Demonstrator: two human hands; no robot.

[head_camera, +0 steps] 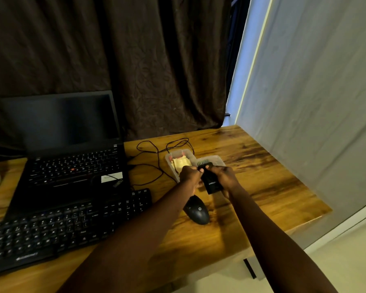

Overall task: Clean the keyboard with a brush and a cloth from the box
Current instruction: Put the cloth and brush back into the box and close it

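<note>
Jointly left hand [191, 177], right hand [226, 179] grip brush [212, 183]; bristles [203, 161] past fingers [200, 171].

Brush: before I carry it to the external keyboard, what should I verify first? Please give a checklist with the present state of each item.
1. Brush held firmly: ok; the right hand grips its black body, and the left hand holds it near the bristles.
2. Cloth ready for later: ok; it lies in the open clear box.
3. Way to the external keyboard free: probably not ok; the mouse lies beside its right end, near the hands.
4. Cable away from the box: not ok; its loops lie beside it.
5. Bristles clean: cannot tell; too dark.
</note>
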